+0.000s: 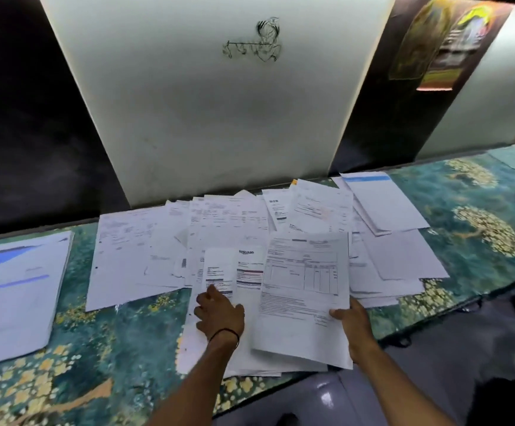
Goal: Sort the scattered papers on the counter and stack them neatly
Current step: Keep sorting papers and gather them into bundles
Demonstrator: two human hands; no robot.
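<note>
My right hand [353, 318] pinches the edge of a printed form [304, 290]; my left hand [219, 312] presses flat, fingers spread, on the sheets below. Scattered papers [219, 222] overlap across the patterned counter [477, 216]; one stack [13, 290] sits far left.

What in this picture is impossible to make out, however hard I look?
Head view, the only one:
- Small print on the table-form sheet: too blurred to read.
- Left hand: its palm hides the page below, and whether it grips or only presses.
- Right hand: fingers are hidden under the sheet's edge.
- Scattered papers: overlaps hide their count.
- Blue-striped stack: cut off by the left edge.
</note>
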